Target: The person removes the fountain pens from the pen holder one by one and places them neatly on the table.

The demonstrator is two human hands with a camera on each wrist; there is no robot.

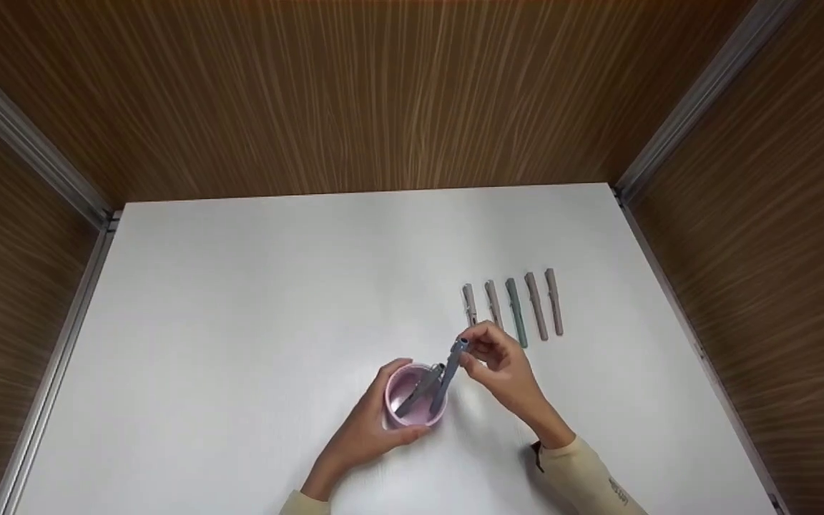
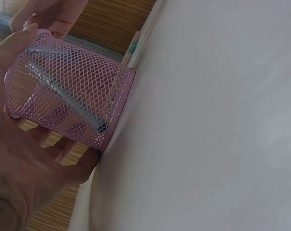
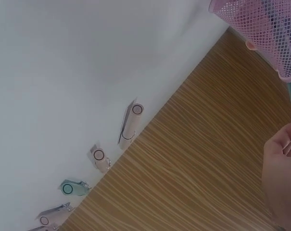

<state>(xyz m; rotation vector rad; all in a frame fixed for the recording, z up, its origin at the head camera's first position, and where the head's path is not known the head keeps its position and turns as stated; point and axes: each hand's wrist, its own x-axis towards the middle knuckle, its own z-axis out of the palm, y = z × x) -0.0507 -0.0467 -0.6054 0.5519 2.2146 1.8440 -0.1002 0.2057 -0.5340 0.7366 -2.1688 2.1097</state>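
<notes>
A pink mesh pen cup [image 1: 394,422] stands tilted on the white table. My left hand [image 1: 365,433] grips it around the side, thumb toward the near side. Inside leans a dark grey pen [image 1: 418,392]. A blue capped pen [image 1: 446,379] also stands in the cup, its clip end rising above the rim. At that upper end, my right hand [image 1: 501,368] pinches the pen between thumb and fingers. Through the mesh [image 2: 82,72], the left wrist view shows pens slanting inside. The right wrist view cuts off the right hand's fingertips, so their contact is hidden there.
Several capped pens lie in a row beyond the right hand: a green pen [image 1: 516,311], a pinkish pen [image 1: 536,307] and others in pale tones. Wood-grain panels [image 1: 383,100] enclose the white table [image 1: 240,307] at the back and both sides.
</notes>
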